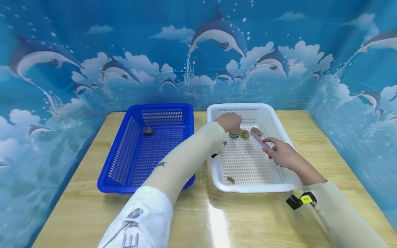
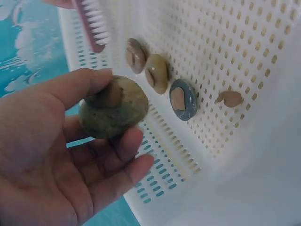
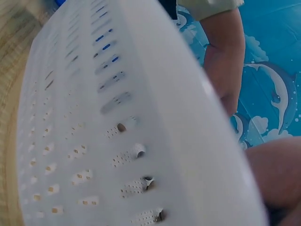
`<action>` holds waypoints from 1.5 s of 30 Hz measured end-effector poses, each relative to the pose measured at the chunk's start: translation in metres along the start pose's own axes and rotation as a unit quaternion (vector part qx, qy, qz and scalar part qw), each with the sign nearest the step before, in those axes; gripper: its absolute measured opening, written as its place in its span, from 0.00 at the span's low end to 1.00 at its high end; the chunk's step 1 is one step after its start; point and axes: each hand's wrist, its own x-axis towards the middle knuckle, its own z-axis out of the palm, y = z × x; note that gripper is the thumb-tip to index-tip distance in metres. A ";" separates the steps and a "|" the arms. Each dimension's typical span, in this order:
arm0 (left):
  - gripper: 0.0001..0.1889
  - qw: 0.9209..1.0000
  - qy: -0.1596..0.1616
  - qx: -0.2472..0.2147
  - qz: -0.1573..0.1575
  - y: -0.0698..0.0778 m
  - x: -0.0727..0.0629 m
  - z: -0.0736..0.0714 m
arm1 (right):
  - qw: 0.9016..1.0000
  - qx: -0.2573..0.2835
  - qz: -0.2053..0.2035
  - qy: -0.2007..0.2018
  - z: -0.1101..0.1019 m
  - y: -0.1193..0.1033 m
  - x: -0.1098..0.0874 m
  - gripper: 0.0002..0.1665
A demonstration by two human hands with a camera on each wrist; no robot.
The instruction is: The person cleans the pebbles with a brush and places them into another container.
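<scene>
**Stone and scrubbing brush both gripped, standing apart**

I find the left hand pinching the greenish-brown stone between thumb and fingers. The right hand grips the brush at its near end; from those fingertips its long axis runs forward and leftward, toward the left fingers. The bristles stand clear of the stone. Three other stones lie in the white plastic basket, rightward of the left fingers.

Markings: a yellow label, behind the right fingers, carries print I cannot read; lettering on the left sleeve forms no legible word.

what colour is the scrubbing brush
Pink, with white bristles; the scrubbing brush shows best in the left wrist view.
</scene>
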 end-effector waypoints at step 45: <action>0.21 0.599 -0.005 -0.795 -0.094 -0.037 -0.078 0.043 | 0.980 0.048 -0.126 0.143 0.021 -0.029 -0.019 0.29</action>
